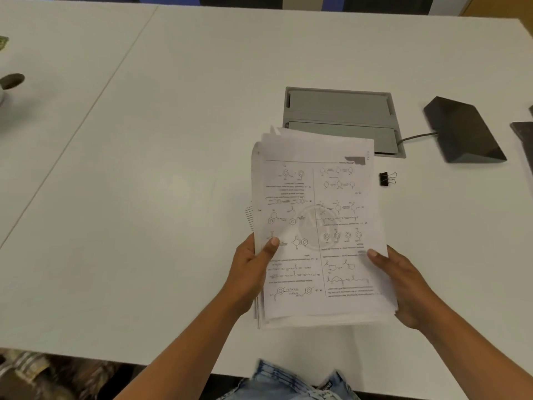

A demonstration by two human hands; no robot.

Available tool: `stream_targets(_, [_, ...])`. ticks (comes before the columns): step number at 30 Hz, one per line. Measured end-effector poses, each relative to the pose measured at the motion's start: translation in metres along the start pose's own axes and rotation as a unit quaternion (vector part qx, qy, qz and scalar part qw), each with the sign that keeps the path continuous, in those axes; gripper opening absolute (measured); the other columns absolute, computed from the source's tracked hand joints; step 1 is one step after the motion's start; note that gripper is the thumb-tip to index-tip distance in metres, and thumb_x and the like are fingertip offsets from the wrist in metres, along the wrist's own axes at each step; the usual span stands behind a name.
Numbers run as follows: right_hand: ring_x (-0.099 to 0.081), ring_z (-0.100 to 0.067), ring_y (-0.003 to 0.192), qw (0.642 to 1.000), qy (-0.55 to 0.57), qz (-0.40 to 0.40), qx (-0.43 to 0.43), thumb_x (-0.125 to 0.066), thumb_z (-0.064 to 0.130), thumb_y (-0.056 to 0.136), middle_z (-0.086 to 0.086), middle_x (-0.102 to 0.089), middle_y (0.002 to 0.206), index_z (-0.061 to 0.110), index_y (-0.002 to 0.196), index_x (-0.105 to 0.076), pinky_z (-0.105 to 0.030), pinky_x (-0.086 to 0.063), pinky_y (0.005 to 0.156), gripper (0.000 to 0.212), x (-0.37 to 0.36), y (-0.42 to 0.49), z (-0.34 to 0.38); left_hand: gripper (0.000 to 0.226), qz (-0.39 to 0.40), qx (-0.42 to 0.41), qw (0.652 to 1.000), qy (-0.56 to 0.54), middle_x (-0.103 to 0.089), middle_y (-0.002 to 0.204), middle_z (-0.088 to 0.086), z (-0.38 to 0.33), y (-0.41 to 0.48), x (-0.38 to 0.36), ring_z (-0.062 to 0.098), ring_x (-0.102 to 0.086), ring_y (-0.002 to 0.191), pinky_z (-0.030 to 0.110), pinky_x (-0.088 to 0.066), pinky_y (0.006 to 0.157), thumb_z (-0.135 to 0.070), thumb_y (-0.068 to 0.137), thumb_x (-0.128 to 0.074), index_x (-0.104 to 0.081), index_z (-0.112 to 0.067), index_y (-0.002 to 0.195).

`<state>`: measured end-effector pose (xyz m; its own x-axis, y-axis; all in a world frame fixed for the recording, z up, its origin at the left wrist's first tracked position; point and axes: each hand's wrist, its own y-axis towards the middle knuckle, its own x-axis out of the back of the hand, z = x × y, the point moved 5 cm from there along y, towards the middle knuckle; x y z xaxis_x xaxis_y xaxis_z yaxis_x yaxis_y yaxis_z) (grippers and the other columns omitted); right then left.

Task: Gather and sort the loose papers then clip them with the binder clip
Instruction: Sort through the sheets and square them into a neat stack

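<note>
Thin matt white printed paper sheets [317, 226]; smooth matt white counter [173, 168]; black metal binder clip [386, 179] with shiny wire handles.

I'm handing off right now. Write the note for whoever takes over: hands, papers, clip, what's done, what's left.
Left hand: grips the left edge of the paper stack, thumb on top.
Right hand: grips the right edge, thumb on top.
Stack: held above the white table, edges uneven, sheets sticking out at the far left corner.
Binder clip: on the table right of the stack, untouched.
Done: papers gathered.
Left: square the edges, then clip.
</note>
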<state>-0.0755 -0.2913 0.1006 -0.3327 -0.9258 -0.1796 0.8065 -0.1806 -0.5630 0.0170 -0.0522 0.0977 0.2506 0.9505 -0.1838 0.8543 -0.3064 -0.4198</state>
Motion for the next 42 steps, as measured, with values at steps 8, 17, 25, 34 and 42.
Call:
stream_targets(8, [-0.071, -0.028, 0.103, 0.999, -0.01, -0.038, -0.018, -0.059, 0.018, 0.088, -0.009, -0.072, 0.117, 0.015, 0.124, -0.062, -0.042, -0.058, 0.083, 0.037, 0.019, -0.007, -0.019, 0.033, 0.142, 0.076, 0.985, 0.055, -0.069, 0.128, 0.001, 0.022, 0.002, -0.009, 0.023, -0.066, 0.117, 0.049, -0.052, 0.1, -0.022, 0.098, -0.056, -0.058, -0.022, 0.131])
stream_targets(17, [-0.071, -0.027, 0.102, 0.995, -0.058, -0.079, 0.005, -0.084, 0.063, 0.048, -0.004, -0.074, 0.113, 0.02, 0.12, -0.065, -0.047, -0.055, 0.089, 0.085, 0.024, -0.012, -0.027, 0.033, 0.075, 0.133, 0.985, 0.084, -0.073, 0.111, -0.009, 0.043, 0.009, -0.016, 0.011, -0.069, 0.1, 0.029, -0.055, 0.084, -0.045, 0.102, -0.042, -0.065, -0.027, 0.118])
stream_targets(25, [-0.067, -0.031, 0.107, 0.988, -0.043, -0.149, -0.002, -0.064, 0.021, 0.087, -0.006, -0.073, 0.114, 0.017, 0.122, -0.063, -0.054, -0.047, 0.099, 0.035, 0.047, -0.019, -0.035, 0.078, -0.26, 0.172, 0.826, 0.47, -0.05, 0.126, 0.011, 0.088, 0.043, 0.014, 0.027, -0.052, 0.117, 0.04, -0.046, 0.093, -0.069, 0.081, -0.058, -0.046, -0.007, 0.126])
stream_targets(34, [-0.061, -0.03, 0.111, 0.976, -0.024, -0.215, 0.027, -0.076, 0.039, 0.077, -0.006, -0.067, 0.123, 0.022, 0.123, -0.059, -0.047, -0.04, 0.103, 0.052, 0.067, -0.037, -0.024, 0.099, -0.276, 0.234, 0.821, 0.443, -0.041, 0.131, 0.016, 0.106, 0.065, 0.006, 0.029, -0.052, 0.114, 0.037, -0.051, 0.092, -0.049, 0.062, -0.087, -0.031, -0.005, 0.13])
stream_targets(42, [-0.059, -0.034, 0.116, 0.973, -0.024, -0.229, 0.026, -0.06, 0.014, 0.091, -0.008, -0.066, 0.122, 0.015, 0.13, -0.058, -0.048, -0.039, 0.104, 0.039, 0.08, -0.036, -0.032, 0.057, -0.257, 0.231, 0.876, 0.335, -0.066, 0.118, 0.008, 0.098, 0.067, 0.024, 0.03, -0.066, 0.103, 0.036, -0.054, 0.079, -0.035, 0.075, -0.083, -0.051, -0.012, 0.116])
